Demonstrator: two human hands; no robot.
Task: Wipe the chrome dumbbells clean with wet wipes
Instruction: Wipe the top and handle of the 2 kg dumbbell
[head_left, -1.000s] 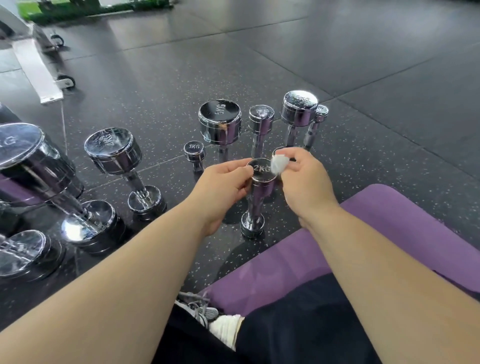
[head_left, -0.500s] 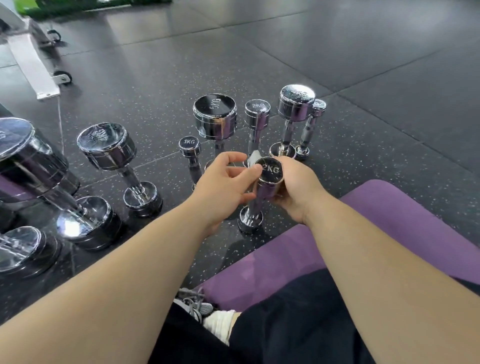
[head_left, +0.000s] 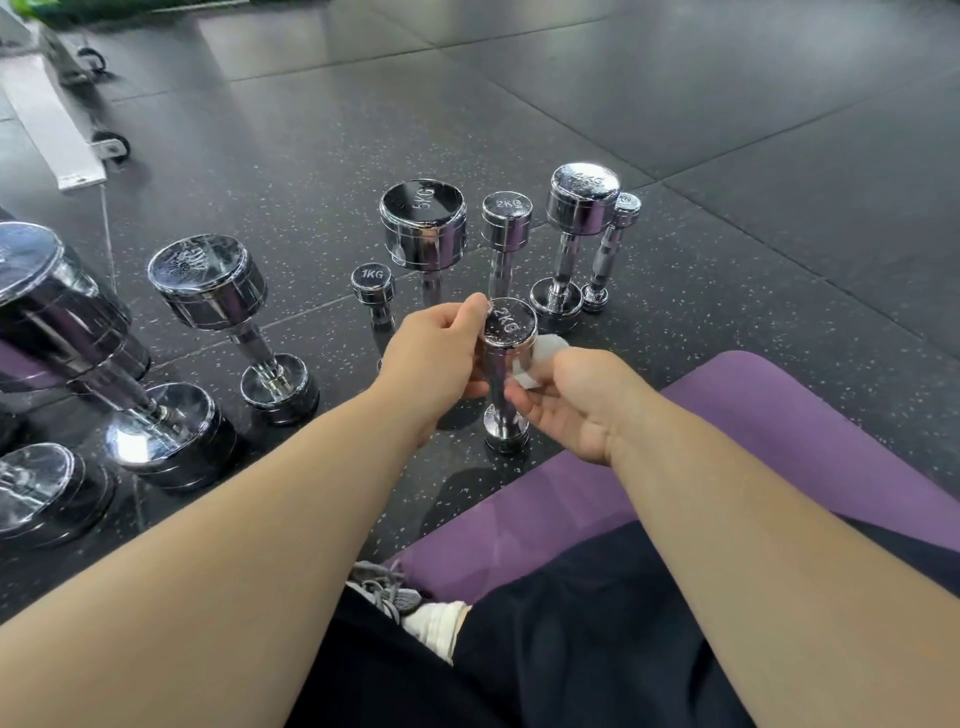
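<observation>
A small chrome dumbbell marked 2KG (head_left: 508, 326) stands on end on the dark floor just beyond the purple mat. My left hand (head_left: 436, 358) pinches the rim of its top head from the left. My right hand (head_left: 576, 400) holds a white wet wipe (head_left: 540, 358) against the right side of the dumbbell, below the top head, fingers curled toward the handle. Most of the wipe is hidden behind my fingers.
Several more chrome dumbbells stand upright behind: a 1KG (head_left: 373, 285), a 5KG (head_left: 423, 218), another 2KG (head_left: 506, 214), and two at the right (head_left: 582, 205). Bigger ones (head_left: 208, 280) crowd the left. A purple mat (head_left: 737, 415) lies under my legs. A white bench frame (head_left: 57, 119) stands far left.
My right hand has slid down from the dumbbell's top head to its side and handle, taking the wipe with it. My left hand stays on the top rim.
</observation>
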